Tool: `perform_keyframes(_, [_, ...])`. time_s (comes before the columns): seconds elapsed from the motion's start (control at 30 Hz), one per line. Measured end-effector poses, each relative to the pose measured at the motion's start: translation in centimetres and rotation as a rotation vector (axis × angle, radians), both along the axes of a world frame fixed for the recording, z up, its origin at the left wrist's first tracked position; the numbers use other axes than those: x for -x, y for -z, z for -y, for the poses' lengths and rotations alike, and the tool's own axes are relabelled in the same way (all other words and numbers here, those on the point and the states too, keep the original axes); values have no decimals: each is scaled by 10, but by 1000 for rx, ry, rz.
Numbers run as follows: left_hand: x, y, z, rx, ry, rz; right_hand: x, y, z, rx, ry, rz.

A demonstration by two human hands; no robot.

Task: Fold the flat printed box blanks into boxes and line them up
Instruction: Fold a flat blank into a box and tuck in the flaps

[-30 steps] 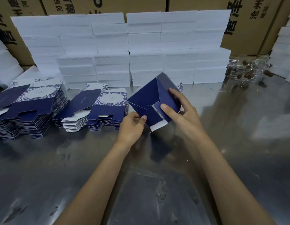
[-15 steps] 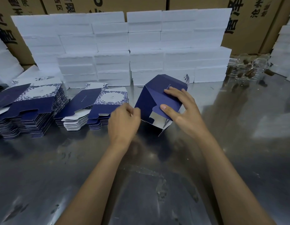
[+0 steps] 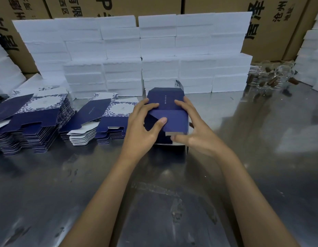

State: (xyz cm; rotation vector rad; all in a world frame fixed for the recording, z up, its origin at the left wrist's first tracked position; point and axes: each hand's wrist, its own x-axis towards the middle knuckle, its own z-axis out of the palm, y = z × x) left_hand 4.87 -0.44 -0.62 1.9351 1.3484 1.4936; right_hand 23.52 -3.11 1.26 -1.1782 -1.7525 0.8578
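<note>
Both hands are on a half-folded navy box (image 3: 168, 111) that stands on the table just beyond mid-scene. The left hand (image 3: 140, 129) grasps its left side, fingers laid over the top panel and the thumb pressing the front flap; the right hand (image 3: 195, 131) clasps the right side, fingers curled over the top and the thumb tucked under the lower front edge, where a white inner edge shows. The box sits on a metal table (image 3: 261, 157) whose scuffed, glossy surface reflects the arms and the light. Just left of the box lies a low stack of flat blanks (image 3: 104, 125) (navy flaps, white panels with a blue floral border), its near edge touching the left hand's side. Further left stands a taller stack of blanks (image 3: 35, 125), running out of view at the left edge. Behind the box, along the far edge of the table, rises a wall of white foam blocks (image 3: 154, 56) stacked several rows high; more white blocks show at the far left and far right edges. At the far right lies a cluster of clear glass items with brown stoppers (image 3: 272, 77), too blurred to name exactly. Behind all this stand brown cardboard cartons (image 3: 272, 24) printed with large black characters.
</note>
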Motion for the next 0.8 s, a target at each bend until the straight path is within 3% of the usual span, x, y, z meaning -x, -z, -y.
perform_keyframes(0.17, [-1,-3,2,-45,-57,4,-11,-5,-2,-5,-63,13])
perform_keyframes(0.3, [-5,-8,7,-32,28,96,1,-4,-2,-121,121,-150])
perform_keyframes(0.5, [-10,-17,13,37,118,187,16,1,-5,-256,265,-196])
perform_keyframes(0.8, [-9,-18,14,29,97,171,7,-1,-5,-192,176,-275])
